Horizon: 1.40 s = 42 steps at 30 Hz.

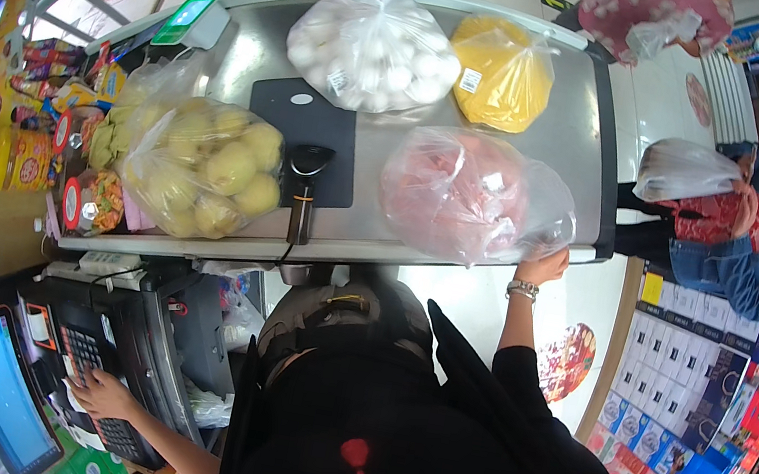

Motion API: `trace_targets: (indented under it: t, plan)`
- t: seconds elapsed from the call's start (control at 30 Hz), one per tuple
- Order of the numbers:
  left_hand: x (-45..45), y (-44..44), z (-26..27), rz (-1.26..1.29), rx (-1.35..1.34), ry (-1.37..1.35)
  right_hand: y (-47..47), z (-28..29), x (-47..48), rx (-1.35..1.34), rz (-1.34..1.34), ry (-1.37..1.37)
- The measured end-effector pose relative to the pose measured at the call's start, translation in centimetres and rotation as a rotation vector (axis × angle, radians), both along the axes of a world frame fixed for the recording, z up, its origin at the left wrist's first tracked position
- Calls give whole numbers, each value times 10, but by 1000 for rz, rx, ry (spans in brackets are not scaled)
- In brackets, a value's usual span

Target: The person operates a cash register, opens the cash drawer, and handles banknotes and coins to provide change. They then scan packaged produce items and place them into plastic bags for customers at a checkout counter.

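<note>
My left hand (104, 396) rests on a black keyboard (119, 436), fingers spread and holding nothing. Beside it a monitor (5, 392) is lit. At the near edge of the metal counter (380, 233), my right hand (543, 267) is at the loose end of a clear plastic bag with pinkish contents (452, 193). Whether its fingers grip the plastic is hidden. Farther back are a knotted bag of white round items (374, 49), possibly eggs, and a bag of something yellow (504, 80). Yellow-green round fruit (209, 169) fills a clear bag on the left. A handheld barcode scanner (306, 186) stands on its mount.
A green-and-white payment terminal (193, 21) stands at the back left. Red-lidded jars (74, 204) and packaged snacks (38, 101) crowd the left end. One person (741, 217) holds a white bag at the right; two others stand beyond the counter. Boxed goods (667, 379) line the right.
</note>
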State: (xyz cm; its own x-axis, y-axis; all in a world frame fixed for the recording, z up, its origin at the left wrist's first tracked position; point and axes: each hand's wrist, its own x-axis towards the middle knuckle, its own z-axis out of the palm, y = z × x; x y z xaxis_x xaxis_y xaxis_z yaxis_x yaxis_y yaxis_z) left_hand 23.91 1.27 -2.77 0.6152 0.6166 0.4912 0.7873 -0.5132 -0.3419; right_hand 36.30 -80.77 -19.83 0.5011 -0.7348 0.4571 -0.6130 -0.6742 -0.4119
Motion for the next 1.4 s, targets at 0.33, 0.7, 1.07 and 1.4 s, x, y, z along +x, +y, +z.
trace_targets:
  t: [0.33, 0.7, 1.07, 1.4]
  plan:
    - [4, -21, 0, 123, 59, 136, -17, -33, -10, -112, -14, 6]
    - [17, -52, 20, 59, -163, -193, -56, -45, -2, -31, -150, 241]
    - [21, -40, 22, 96, -284, -342, -37, -18, 4, 112, -113, 178]
    - [24, -74, 31, -27, -223, -391, -30, -8, 10, 108, -163, 257]
